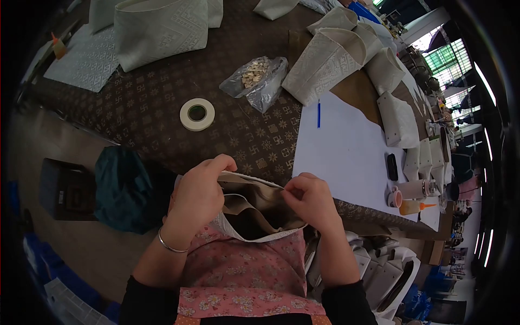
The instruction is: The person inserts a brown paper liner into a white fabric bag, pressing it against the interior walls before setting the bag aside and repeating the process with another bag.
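Note:
A pale handbag body (pixel 254 236) with a tan lining sits at my lap against the pink floral apron, its mouth facing up. My left hand (pixel 201 187) grips the far left part of its rim, fingers curled over the edge. On the right side of the rim, my right hand (pixel 314 199) pinches the edge between thumb and fingers. Inside, the brown lining (pixel 252 208) and a pocket fold show between my hands. The outer face of the bag is mostly hidden.
On the patterned table lie a tape roll (pixel 197 114), a plastic bag of small pieces (pixel 254 76), white paper (pixel 346 146) and a blue pen (pixel 319 114). Several pale bag bodies (pixel 325 65) stand behind. A glue bottle (pixel 414 207) lies right; a dark green cloth (pixel 122 189) hangs left.

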### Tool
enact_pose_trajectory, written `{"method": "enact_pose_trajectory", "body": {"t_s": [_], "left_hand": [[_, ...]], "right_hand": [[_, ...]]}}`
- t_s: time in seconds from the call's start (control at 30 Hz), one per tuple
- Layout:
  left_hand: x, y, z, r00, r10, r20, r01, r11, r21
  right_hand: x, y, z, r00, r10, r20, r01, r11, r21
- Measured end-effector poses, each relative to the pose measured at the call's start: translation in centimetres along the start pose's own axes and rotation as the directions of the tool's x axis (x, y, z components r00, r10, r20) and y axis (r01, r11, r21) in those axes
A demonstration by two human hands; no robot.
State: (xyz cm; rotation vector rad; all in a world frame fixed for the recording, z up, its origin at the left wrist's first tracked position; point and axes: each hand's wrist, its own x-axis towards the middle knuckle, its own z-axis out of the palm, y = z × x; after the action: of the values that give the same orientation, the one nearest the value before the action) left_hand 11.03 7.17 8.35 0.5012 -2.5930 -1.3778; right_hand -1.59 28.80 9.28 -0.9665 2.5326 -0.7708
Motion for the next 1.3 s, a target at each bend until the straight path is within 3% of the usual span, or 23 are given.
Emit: {"method": "enact_pose_trajectory", "body": {"t_s": [0.43,0.5,0.7,0.93,1.23,1.3], "left_hand": [[0.2,-0.2,0.1,1.0,0.019,-0.008,-0.02,0.999,-0.032],[0.2,-0.1,0.0,1.0,0.0,-0.001,0.0,1.0,-0.015],[0.3,-0.3,0.1,1.0,-0.007,-0.006,0.007,1.0,0.027],[0.3,-0.7,0.3,1.0,0.014,-0.028,-0.013,0.999,0.031],[0.1,-1.2,0.8,0.995,0.081,-0.051,-0.089,0.982,-0.165],[0.1,-1.2,0.9,0.997,0.053,-0.049,-0.063,0.968,-0.244]], "right_hand": [[1.5,-0.9,1.0,0.996,-0.09,0.002,0.09,0.996,0.001],[1.7,-1.1,1.2,0.994,-0.101,-0.036,0.104,0.99,0.095],[2.0,-1.0,1.3,0.982,-0.19,0.01,0.19,0.982,0.011],[2.4,-1.6,1.6,0.992,-0.125,0.024,0.122,0.985,0.12],[2.9,-1.6,2.8,0.982,-0.181,-0.062,0.182,0.983,0.011],[3.1,-1.6,3.0,0.985,-0.142,-0.098,0.155,0.976,0.15]]}}
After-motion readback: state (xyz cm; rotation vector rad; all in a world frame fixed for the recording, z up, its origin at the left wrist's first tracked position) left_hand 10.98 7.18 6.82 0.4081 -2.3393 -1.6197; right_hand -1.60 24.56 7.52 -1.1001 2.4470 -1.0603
